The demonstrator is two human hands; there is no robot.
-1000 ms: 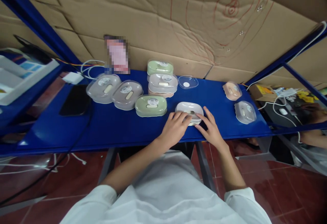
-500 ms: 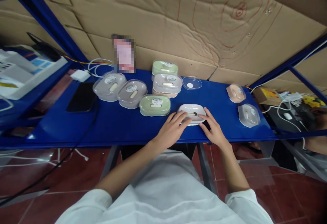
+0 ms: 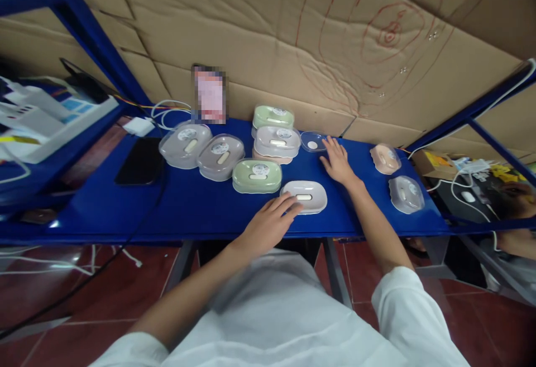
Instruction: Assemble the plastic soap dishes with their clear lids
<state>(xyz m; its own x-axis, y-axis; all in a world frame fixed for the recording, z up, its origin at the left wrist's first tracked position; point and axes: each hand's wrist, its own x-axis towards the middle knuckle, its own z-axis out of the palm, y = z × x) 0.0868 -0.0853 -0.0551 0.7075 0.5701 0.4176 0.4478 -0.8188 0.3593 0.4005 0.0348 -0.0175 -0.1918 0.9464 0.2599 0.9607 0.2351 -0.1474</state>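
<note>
A lidless white oval soap box (image 3: 315, 201) sits near the table's front edge, with a pale bar in its middle slot. My left hand (image 3: 270, 220) lies at its left side, fingers stretched out over the rim. Farther back, a clear lid (image 3: 310, 139) with a round white sticker lies on the table. At the lid's right edge is my right hand (image 3: 336, 159), fingers spread and holding nothing; whether the fingertips touch the lid I cannot tell. Left of the white box stands a green soap box (image 3: 247, 180) under a clear lid.
More lidded boxes, grey (image 3: 218, 160) and green (image 3: 268, 114), stand at the left and back. A peach box (image 3: 384, 160) and another clear-lidded box (image 3: 405, 195) are at right. A black phone-like slab (image 3: 139, 160) and a cable lie left. Cardboard (image 3: 251, 37) walls the back.
My right hand has left the white box and moved back to the clear lid. The white box has shifted slightly left and forward, with my left hand still at it.
</note>
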